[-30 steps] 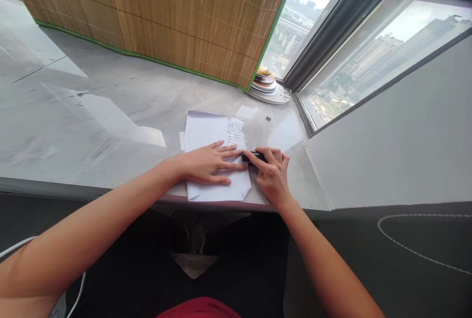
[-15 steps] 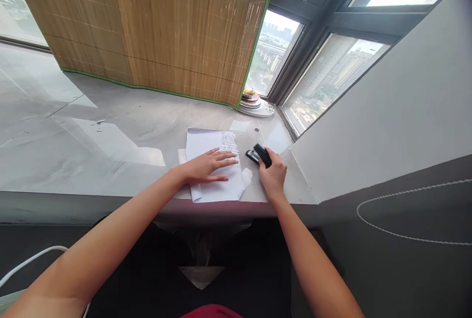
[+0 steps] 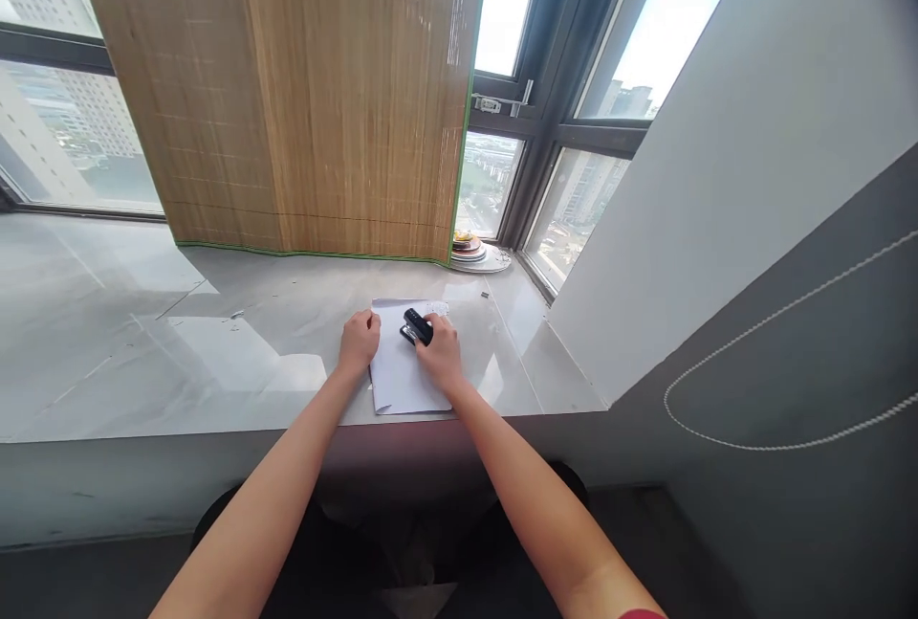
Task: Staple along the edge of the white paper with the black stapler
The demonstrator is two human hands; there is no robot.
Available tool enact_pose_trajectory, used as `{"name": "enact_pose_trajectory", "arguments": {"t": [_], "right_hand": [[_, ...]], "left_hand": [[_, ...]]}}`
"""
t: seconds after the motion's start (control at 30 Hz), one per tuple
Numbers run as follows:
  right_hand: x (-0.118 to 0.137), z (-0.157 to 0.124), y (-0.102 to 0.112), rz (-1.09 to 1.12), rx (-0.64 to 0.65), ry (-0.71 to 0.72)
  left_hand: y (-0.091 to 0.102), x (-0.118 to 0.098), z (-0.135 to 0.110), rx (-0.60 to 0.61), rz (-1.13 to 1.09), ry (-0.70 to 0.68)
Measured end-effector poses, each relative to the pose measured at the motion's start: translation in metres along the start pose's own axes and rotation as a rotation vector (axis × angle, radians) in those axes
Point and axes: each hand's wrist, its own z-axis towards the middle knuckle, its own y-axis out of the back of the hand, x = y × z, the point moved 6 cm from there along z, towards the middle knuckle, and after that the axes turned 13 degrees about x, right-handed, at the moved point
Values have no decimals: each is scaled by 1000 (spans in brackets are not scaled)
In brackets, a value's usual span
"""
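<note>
A white sheet of paper (image 3: pixel 402 380) lies on the grey stone sill (image 3: pixel 179 351) near its front edge. My right hand (image 3: pixel 441 356) is closed round a small black stapler (image 3: pixel 416 326) and holds it over the upper middle of the sheet. My left hand (image 3: pixel 359 340) rests on the sheet's left edge with its fingers curled in; whether it pinches the paper is unclear. A patch of small shiny staples (image 3: pixel 437 307) shows at the paper's top right corner, partly hidden by my right hand.
A bamboo blind (image 3: pixel 301 93) with green trim stands on the sill behind the paper. A stack of plates (image 3: pixel 469 251) sits at the back right by the window frame. A white wall (image 3: pixel 717 179) closes off the right side.
My right hand has carried the stapler from the sill right of the paper onto the sheet. My left hand slid to the left edge and curled up. The view has tilted upward.
</note>
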Motion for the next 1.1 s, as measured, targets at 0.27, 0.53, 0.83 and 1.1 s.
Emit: {"name": "enact_pose_trajectory", "arguments": {"t": [0.27,0.53,0.83,1.1], "right_hand": [[-96,-31,83,-92,-142,-44],[-125,-54,109,-62,-234,-77],[-160,-20,153,-39,-327,-51],[-165,65,114,-383,169,39]], "left_hand": [[-7,6,2,69,36,48],[5,-1,7,196,293,-8],[163,170,-33,0,640,408],[181,203,-56,-2,637,513]]}}
